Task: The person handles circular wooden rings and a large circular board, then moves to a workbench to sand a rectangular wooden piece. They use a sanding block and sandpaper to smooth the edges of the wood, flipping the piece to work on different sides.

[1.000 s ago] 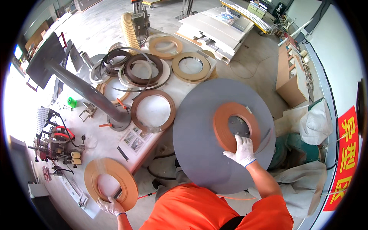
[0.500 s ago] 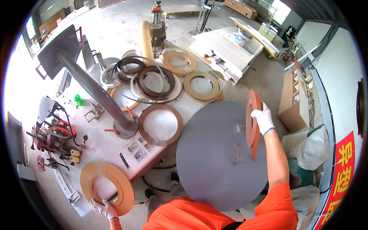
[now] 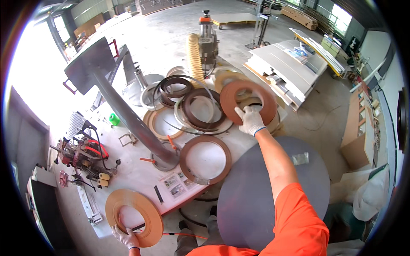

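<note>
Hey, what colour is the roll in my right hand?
The roll is reddish-brown, clearest in the head view.

Orange short-sleeved shirt (image 3: pixel 299 215), white gloves (image 3: pixel 252 120), blue cuff edges (image 3: pixel 259 130), grey trousers (image 3: pixel 186 242), dark shoes (image 3: pixel 183 225)

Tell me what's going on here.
A person in an orange top is handling two ring-shaped rolls. The right hand grips a reddish-brown roll in front of paler rolls at the table's far end; whether it touches them is unclear. The left hand holds a tan roll at the near end. Dark brown rolls lie on the table, and a large grey disc stands beside it.
</note>
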A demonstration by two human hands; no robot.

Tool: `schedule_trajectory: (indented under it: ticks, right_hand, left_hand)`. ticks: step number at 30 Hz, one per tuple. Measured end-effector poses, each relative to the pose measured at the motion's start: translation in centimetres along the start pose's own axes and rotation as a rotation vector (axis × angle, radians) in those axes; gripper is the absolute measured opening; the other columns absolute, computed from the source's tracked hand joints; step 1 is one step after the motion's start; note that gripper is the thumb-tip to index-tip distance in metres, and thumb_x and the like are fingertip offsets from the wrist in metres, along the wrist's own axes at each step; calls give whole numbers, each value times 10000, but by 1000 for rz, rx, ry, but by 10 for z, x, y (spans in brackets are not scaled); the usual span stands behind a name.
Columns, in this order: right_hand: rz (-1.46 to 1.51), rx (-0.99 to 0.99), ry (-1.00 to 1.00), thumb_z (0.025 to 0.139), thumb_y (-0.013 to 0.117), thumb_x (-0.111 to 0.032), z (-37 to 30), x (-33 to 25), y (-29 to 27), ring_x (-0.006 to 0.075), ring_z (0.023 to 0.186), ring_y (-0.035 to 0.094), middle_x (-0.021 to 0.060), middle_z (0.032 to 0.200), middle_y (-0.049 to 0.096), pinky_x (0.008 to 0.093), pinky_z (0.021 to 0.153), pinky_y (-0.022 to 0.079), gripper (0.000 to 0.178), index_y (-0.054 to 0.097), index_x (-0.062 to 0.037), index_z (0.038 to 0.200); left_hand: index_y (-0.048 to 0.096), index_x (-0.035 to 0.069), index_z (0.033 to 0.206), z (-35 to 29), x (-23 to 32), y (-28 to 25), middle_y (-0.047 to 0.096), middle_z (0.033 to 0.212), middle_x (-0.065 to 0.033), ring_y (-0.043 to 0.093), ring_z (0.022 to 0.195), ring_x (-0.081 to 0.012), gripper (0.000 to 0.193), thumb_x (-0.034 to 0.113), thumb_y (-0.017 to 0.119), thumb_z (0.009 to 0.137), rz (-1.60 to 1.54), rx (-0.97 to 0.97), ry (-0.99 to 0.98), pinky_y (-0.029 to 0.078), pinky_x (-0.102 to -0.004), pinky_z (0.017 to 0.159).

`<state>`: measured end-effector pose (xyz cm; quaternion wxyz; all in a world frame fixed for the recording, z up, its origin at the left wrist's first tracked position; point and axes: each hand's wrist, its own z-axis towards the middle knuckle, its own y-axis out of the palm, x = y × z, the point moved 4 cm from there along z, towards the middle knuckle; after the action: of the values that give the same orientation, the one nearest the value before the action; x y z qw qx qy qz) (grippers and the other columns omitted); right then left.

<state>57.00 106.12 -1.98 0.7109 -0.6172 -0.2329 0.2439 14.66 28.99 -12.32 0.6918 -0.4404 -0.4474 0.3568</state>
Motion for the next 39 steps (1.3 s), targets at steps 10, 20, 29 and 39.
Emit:
schedule_trajectory:
  ticks: [10,20,29,39]
  right_hand:
    - [-105,28,14,821,741,-217,-13,-15,48,406,1188,627,213,1257,637,562,1044,440,830,456,-50,1583]
    - [1012,-87,40,921,802,-289,-196,-345,-17,347,932,749,191,988,763,410,905,602,460,685,-22,1276]
    - [2085,-843,767,980,824,-290,-321,-548,64,213,975,759,84,1133,784,384,851,615,418,711,-46,1300]
    - [1897,-200,560,945,797,-67,-366,-525,-62,115,1014,709,54,1128,769,294,924,576,303,719,32,1221]
  left_hand:
    - [503,5,1552,6,12,0,451,1641,-255,407,1528,-439,791,256,812,869,-34,17,83,323,-527,1285]
    - [508,-13,1550,-6,4,-10,376,1689,-281,274,1596,-461,730,260,735,912,15,-32,-30,227,-543,1319]
    - [592,-7,1413,-11,-80,11,653,1454,-141,657,1311,-306,503,274,747,1026,-1106,-297,-676,547,-398,1097]
    - [590,9,1458,-46,-40,-1,692,1423,-131,638,1346,-310,454,221,668,1065,-1983,-1002,-664,473,-500,1213]
